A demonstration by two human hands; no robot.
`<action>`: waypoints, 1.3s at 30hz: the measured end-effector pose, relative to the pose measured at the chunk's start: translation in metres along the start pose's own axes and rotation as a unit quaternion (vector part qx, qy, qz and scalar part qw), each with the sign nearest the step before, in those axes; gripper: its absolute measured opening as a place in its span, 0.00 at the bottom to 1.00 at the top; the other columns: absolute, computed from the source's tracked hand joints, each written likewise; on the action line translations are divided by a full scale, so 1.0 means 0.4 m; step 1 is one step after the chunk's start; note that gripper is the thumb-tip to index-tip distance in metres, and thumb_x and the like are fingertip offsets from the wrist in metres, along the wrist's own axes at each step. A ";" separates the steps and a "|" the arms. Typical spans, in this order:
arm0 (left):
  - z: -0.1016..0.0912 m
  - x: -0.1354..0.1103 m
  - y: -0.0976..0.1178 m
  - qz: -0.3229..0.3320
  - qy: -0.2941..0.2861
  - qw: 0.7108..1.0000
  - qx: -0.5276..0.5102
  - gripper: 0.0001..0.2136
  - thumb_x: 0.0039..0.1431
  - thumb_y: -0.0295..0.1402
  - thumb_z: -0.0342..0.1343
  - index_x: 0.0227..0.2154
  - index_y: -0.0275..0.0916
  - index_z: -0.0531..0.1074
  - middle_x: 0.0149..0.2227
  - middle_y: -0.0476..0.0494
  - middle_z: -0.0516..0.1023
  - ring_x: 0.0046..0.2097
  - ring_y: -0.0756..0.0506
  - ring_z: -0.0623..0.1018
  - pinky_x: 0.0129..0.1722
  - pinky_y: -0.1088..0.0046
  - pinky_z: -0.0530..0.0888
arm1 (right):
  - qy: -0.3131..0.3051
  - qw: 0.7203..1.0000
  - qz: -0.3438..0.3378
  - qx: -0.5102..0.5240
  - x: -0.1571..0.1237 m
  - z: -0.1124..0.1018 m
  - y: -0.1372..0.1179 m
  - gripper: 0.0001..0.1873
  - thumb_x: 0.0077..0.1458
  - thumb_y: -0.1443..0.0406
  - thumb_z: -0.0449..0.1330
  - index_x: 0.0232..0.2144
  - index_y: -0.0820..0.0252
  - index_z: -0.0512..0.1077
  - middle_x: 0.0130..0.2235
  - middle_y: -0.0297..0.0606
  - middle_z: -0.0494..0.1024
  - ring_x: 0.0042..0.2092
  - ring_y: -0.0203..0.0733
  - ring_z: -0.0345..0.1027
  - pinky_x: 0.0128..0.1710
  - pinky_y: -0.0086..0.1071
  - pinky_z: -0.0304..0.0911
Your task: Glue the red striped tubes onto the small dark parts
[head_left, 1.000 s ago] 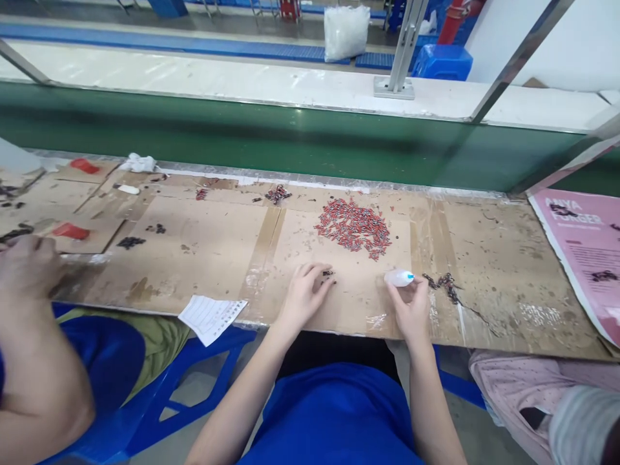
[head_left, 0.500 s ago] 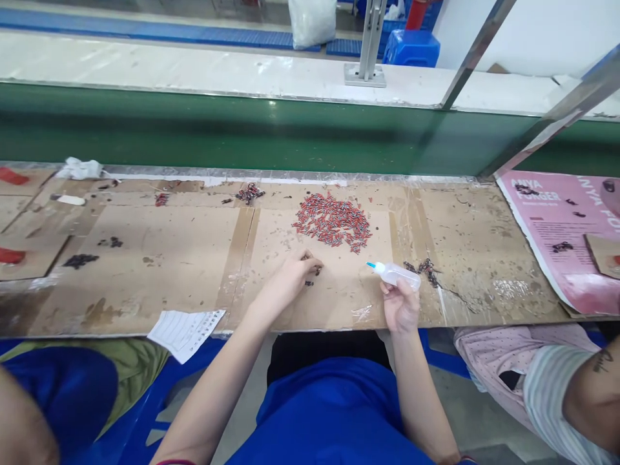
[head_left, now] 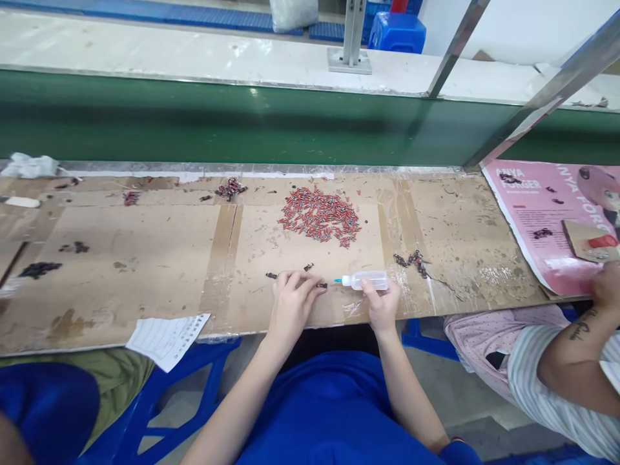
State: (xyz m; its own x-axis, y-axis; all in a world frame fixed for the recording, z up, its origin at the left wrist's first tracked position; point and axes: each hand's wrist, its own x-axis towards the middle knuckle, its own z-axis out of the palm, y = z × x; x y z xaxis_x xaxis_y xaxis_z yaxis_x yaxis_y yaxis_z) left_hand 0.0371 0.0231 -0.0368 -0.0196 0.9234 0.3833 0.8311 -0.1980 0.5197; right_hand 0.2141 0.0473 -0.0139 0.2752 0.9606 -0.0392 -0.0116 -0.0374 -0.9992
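Note:
My right hand (head_left: 382,305) is closed round a small clear squeeze bottle (head_left: 369,280) with a blue tip, held level and pointing left. The tip is close to a small dark part (head_left: 321,285) on the cardboard-covered bench (head_left: 169,258). My left hand (head_left: 292,300) rests on the bench with its fingers pressed down beside that part; whether it pinches anything I cannot make out. A heap of small red parts (head_left: 320,216) lies just beyond both hands. More dark bits (head_left: 411,260) lie right of the bottle.
A green conveyor belt (head_left: 242,123) runs behind the bench. A pink printed sheet (head_left: 542,219) lies at the right, where another person's arm (head_left: 566,355) reaches. A white slip of paper (head_left: 165,336) hangs over the near edge. A white rag (head_left: 29,165) lies far left.
The bottle has swung from upright to level, with its tip brought left towards the dark part. My left hand has drawn nearer the bench edge. The view has shifted right.

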 end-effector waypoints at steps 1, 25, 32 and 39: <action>-0.004 0.000 -0.001 0.002 -0.003 1.000 0.000 0.05 0.59 0.35 0.59 0.35 0.46 0.80 0.36 0.43 0.80 0.42 0.40 0.71 0.39 0.63 0.67 | -0.006 1.000 -0.004 -0.013 -0.004 0.004 -0.002 0.11 0.42 0.57 0.66 0.20 0.59 0.73 0.21 0.34 0.76 0.24 0.40 0.70 0.25 0.32 0.66; -0.012 0.007 -0.005 -0.039 -0.031 0.998 -0.039 0.06 0.61 0.33 0.57 0.33 0.48 0.79 0.35 0.47 0.83 0.44 0.41 0.78 0.45 0.60 0.62 | -0.039 0.995 0.002 -0.093 -0.016 0.012 0.007 0.11 0.45 0.58 0.65 0.22 0.60 0.76 0.23 0.36 0.79 0.26 0.41 0.71 0.27 0.32 0.66; -0.014 0.008 -0.001 -0.044 -0.031 0.998 -0.043 0.07 0.61 0.33 0.57 0.32 0.48 0.80 0.35 0.47 0.83 0.43 0.41 0.78 0.45 0.60 0.62 | -0.023 0.995 -0.005 -0.101 -0.017 0.009 0.008 0.11 0.46 0.58 0.64 0.23 0.60 0.76 0.23 0.36 0.79 0.27 0.42 0.71 0.29 0.33 0.67; -0.011 0.006 -0.005 -0.046 -0.029 0.998 -0.041 0.07 0.61 0.34 0.57 0.31 0.48 0.80 0.35 0.47 0.83 0.43 0.42 0.78 0.46 0.60 0.62 | -0.026 0.996 0.002 -0.086 -0.019 0.008 0.007 0.11 0.46 0.58 0.65 0.22 0.60 0.75 0.23 0.36 0.78 0.26 0.41 0.71 0.28 0.33 0.66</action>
State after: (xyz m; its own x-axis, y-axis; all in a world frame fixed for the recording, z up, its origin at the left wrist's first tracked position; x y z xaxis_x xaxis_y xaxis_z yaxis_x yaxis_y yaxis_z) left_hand 0.0328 0.0241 -0.0336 -0.0591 0.9557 0.2885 0.7784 -0.1368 0.6127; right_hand 0.2088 0.0409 -0.0163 0.2255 0.9731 -0.0476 0.1539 -0.0839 -0.9845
